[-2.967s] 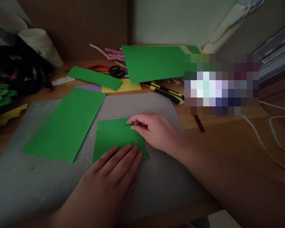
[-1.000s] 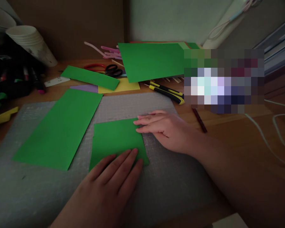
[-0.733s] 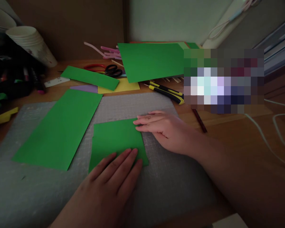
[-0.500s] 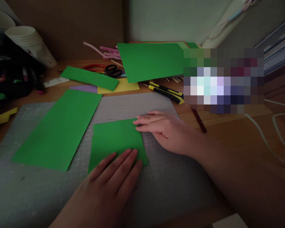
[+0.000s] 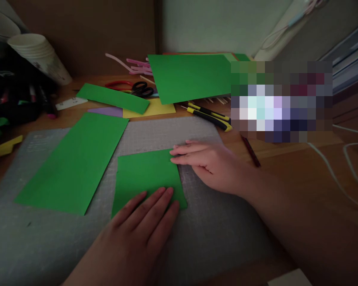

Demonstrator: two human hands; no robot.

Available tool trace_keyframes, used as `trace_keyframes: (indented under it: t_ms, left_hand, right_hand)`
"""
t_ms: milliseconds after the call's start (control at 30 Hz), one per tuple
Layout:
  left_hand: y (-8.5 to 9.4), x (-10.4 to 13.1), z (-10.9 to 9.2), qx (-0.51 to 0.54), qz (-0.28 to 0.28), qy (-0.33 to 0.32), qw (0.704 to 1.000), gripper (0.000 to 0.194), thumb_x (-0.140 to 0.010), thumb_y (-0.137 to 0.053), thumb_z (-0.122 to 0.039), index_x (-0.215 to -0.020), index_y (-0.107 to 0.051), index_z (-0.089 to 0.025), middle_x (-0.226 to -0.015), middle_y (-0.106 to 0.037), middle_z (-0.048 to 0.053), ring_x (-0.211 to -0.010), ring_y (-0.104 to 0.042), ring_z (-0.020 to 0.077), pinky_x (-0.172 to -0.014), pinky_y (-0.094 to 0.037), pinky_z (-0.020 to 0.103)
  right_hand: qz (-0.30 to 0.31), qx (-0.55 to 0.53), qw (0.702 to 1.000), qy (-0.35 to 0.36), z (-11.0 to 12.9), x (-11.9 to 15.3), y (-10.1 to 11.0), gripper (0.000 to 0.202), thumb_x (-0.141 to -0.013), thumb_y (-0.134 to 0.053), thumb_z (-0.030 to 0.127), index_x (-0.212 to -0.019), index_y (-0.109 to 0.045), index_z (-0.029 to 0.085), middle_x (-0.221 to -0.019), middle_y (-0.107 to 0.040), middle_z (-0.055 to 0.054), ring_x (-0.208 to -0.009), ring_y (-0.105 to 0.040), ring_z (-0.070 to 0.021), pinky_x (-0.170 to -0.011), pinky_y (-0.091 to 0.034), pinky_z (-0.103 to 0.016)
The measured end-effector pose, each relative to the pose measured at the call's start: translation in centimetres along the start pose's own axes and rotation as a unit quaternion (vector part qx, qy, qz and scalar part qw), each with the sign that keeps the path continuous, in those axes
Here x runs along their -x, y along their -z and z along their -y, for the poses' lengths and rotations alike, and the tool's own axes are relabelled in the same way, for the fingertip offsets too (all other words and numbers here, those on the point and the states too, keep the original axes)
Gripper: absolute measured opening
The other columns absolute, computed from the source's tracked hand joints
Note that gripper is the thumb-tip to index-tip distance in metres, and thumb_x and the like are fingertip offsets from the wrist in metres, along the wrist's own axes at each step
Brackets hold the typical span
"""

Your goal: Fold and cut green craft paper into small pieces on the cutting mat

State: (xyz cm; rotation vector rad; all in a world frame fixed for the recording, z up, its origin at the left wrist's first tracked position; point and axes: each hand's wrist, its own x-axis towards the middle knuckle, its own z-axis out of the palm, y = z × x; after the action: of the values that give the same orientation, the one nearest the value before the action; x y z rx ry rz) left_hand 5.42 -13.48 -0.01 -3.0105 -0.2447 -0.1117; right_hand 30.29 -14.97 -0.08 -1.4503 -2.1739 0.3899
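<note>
On the grey mat (image 5: 209,238), the left hand (image 5: 134,234) is lying flat over the near part of a small green paper (image 5: 143,171), its fingers outstretched and released. The small green paper is resting around the mat's middle, and at its far right corner the right hand (image 5: 207,165) is touching it with straight, unclenched fingers. To the left, a longer green sheet (image 5: 74,163) is lying slantwise. Beyond the mat, two cutters (image 5: 209,117) are lying together on the wooden table (image 5: 298,167), while a green strip (image 5: 113,97) is partly covering a yellow sheet (image 5: 161,108). Farther back, stacked paper cups (image 5: 41,57) are standing at the left.
</note>
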Motion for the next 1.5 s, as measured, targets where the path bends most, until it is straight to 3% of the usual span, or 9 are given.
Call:
trace_keyframes:
  t_ms: [567,867,1500]
  left_hand:
    - [0.6,-0.3,0.1,0.083,0.002,0.020,0.996,0.048,-0.086,-0.047,-0.023,-0.134,-0.045,-0.020,-0.140,-0.048,0.007,-0.123,-0.051,0.0241,-0.099,-0.044,0.041]
    - [0.6,-0.2,0.1,0.067,0.011,0.012,0.998,0.052,-0.083,-0.050,-0.024,-0.135,-0.045,-0.019,-0.141,-0.047,0.008,-0.121,-0.051,0.0258,-0.099,-0.044,0.043]
    - [0.8,-0.5,0.0,0.089,-0.011,0.041,0.995,0.044,-0.086,-0.049,-0.024,-0.130,-0.051,-0.021,-0.137,-0.051,0.006,-0.118,-0.055,0.0243,-0.098,-0.046,0.043]
  right_hand:
    - [0.011,0.019,1.000,0.011,0.2,0.1,0.1,0.046,-0.077,-0.038,-0.005,-0.105,-0.068,0.016,-0.122,-0.064,-0.006,-0.116,-0.056,-0.0146,-0.108,-0.037,-0.037]
    - [0.004,0.029,0.999,0.025,0.1,0.0,-0.1,0.046,-0.076,-0.038,-0.005,-0.104,-0.069,0.015,-0.121,-0.064,-0.007,-0.114,-0.058,-0.0141,-0.107,-0.037,-0.035]
    - [0.006,0.033,0.999,0.018,-0.1,0.1,-0.1,0.046,-0.078,-0.039,-0.003,-0.107,-0.068,0.018,-0.121,-0.064,-0.006,-0.113,-0.058,-0.0154,-0.107,-0.037,-0.040]
